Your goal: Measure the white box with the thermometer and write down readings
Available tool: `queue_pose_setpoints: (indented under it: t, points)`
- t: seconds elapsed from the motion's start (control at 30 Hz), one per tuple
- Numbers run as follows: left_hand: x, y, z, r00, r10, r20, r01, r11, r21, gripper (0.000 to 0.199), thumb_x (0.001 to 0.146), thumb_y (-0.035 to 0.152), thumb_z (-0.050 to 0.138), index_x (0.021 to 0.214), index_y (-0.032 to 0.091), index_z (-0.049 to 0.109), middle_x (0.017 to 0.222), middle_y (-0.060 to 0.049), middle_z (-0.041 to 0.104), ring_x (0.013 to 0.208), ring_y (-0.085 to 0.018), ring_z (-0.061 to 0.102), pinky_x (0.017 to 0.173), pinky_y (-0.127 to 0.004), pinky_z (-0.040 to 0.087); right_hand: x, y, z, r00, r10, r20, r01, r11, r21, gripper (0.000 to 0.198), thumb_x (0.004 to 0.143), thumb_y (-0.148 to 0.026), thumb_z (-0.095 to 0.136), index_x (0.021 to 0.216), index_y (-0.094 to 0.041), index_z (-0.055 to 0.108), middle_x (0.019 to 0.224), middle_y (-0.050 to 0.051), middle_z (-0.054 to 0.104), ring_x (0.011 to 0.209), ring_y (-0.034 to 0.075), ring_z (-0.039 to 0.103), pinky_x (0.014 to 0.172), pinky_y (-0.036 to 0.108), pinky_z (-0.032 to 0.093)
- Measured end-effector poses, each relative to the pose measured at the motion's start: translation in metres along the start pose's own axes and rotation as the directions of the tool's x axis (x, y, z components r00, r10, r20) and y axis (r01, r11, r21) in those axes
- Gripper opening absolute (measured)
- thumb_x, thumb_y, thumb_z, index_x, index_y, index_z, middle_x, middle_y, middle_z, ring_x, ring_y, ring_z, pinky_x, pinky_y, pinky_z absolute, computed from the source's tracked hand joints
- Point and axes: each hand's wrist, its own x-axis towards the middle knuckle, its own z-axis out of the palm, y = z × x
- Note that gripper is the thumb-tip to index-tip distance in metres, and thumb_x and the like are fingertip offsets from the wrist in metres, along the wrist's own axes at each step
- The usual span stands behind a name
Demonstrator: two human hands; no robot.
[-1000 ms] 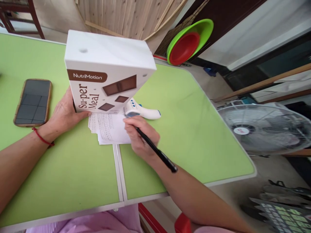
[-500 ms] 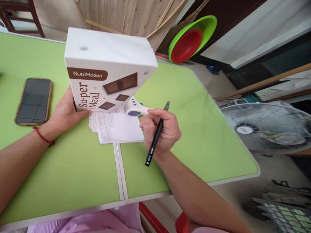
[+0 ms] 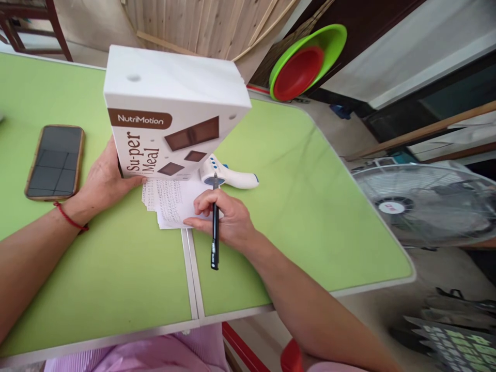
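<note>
A white box printed "NutriMotion Su-per Meal" stands over the far part of a stack of handwritten paper. My left hand holds its lower left edge, thumb along the bottom front, other fingers hidden behind it. A black pen is tucked in the fingers of my right hand, pointing away from me. This hand is over the paper's right part, thumb and fingertips near the sheets. Just beyond it lies a white infrared thermometer with blue buttons, partly behind the box.
On the left of the green table lies a phone in a brown case. A standing fan is past the right edge. Green and red basins lean beyond the far edge.
My right hand has moved left and down from beside the thermometer's handle to the paper, keeping the pen. The thermometer's handle now shows. My left hand and the box have stayed put.
</note>
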Motion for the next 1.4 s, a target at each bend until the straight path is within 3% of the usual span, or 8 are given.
queue_pose_setpoints:
  t: [0.13, 0.5, 0.7, 0.83, 0.97, 1.03, 1.17, 1.4]
  points:
    - [0.000, 0.001, 0.000, 1.000, -0.024, 0.007, 0.024, 0.999, 0.022, 0.048, 0.071, 0.029, 0.079, 0.110, 0.022, 0.054, 0.127, -0.007, 0.060, 0.127, -0.036, 0.052, 0.107, -0.053, 0.046, -0.001, 0.000, 0.007, 0.992, -0.029, 0.123, 0.032, 0.999, -0.024, 0.028, 0.078, -0.032, 0.077, 0.076, -0.022, 0.051, 0.072, -0.003, 0.059, 0.060, 0.010, 0.050, 0.056, 0.024, 0.042]
    - [0.000, 0.002, 0.000, 1.000, -0.015, -0.002, 0.015, 0.999, 0.047, 0.051, 0.069, 0.019, 0.079, 0.112, 0.022, 0.053, 0.129, -0.007, 0.059, 0.127, -0.033, 0.053, 0.109, -0.048, 0.045, -0.001, -0.003, 0.011, 0.989, 0.001, 0.148, 0.001, 1.000, -0.011, 0.028, 0.078, -0.035, 0.077, 0.083, -0.023, 0.052, 0.073, -0.003, 0.060, 0.062, 0.011, 0.052, 0.056, 0.023, 0.041]
    - [0.001, -0.002, 0.002, 1.000, -0.002, -0.007, 0.002, 0.998, 0.068, 0.059, 0.069, 0.023, 0.081, 0.120, 0.022, 0.050, 0.134, -0.007, 0.056, 0.125, -0.033, 0.053, 0.105, -0.048, 0.048, -0.005, 0.002, 0.015, 0.995, 0.097, 0.014, -0.098, 0.978, 0.183, 0.019, 0.093, -0.039, 0.054, 0.104, -0.025, 0.050, 0.071, -0.004, 0.058, 0.056, 0.010, 0.052, 0.053, 0.023, 0.043]
    - [0.002, -0.003, 0.002, 1.000, 0.026, -0.008, -0.025, 0.999, 0.036, 0.055, 0.070, 0.027, 0.081, 0.116, 0.023, 0.052, 0.135, -0.006, 0.055, 0.129, -0.034, 0.051, 0.109, -0.048, 0.046, -0.004, 0.002, 0.008, 0.997, 0.072, -0.025, -0.073, 0.996, -0.045, 0.016, 0.092, -0.032, 0.054, 0.106, -0.024, 0.053, 0.068, -0.004, 0.062, 0.055, 0.011, 0.054, 0.055, 0.024, 0.043]
    - [0.002, -0.004, 0.001, 0.999, 0.039, 0.004, -0.039, 0.999, 0.024, 0.057, 0.072, 0.035, 0.081, 0.120, 0.024, 0.051, 0.132, -0.007, 0.057, 0.131, -0.036, 0.049, 0.110, -0.051, 0.046, -0.004, 0.001, -0.008, 0.993, 0.000, 0.117, 0.050, 0.905, -0.423, 0.011, 0.090, -0.024, 0.055, 0.097, -0.021, 0.063, 0.062, -0.002, 0.064, 0.052, 0.012, 0.054, 0.050, 0.026, 0.033]
    - [0.002, -0.004, 0.001, 0.999, 0.044, 0.007, -0.045, 0.999, 0.022, 0.058, 0.072, 0.036, 0.080, 0.122, 0.025, 0.051, 0.133, -0.007, 0.057, 0.132, -0.035, 0.048, 0.111, -0.050, 0.045, -0.005, 0.001, -0.014, 0.978, -0.008, 0.207, 0.118, 0.843, -0.524, 0.021, 0.090, -0.017, 0.049, 0.101, -0.020, 0.066, 0.064, 0.001, 0.067, 0.053, 0.014, 0.055, 0.050, 0.027, 0.030]
    - [0.002, -0.003, 0.001, 1.000, 0.017, -0.004, -0.017, 1.000, 0.021, 0.059, 0.072, 0.035, 0.081, 0.121, 0.025, 0.051, 0.137, -0.006, 0.054, 0.131, -0.035, 0.048, 0.110, -0.051, 0.046, -0.006, 0.000, -0.021, 0.955, -0.054, 0.293, 0.223, 0.783, -0.580, 0.043, 0.083, -0.008, 0.044, 0.116, -0.019, 0.068, 0.066, 0.003, 0.069, 0.053, 0.016, 0.052, 0.052, 0.029, 0.030]
    - [0.003, 0.000, -0.001, 1.000, -0.018, 0.023, 0.017, 1.000, 0.018, 0.059, 0.073, 0.045, 0.080, 0.120, 0.023, 0.052, 0.134, -0.007, 0.055, 0.130, -0.037, 0.049, 0.110, -0.053, 0.045, -0.004, -0.001, -0.022, 0.950, -0.083, 0.303, 0.228, 0.844, -0.485, 0.040, 0.086, -0.010, 0.045, 0.115, -0.022, 0.070, 0.065, 0.000, 0.067, 0.052, 0.012, 0.048, 0.051, 0.028, 0.030]
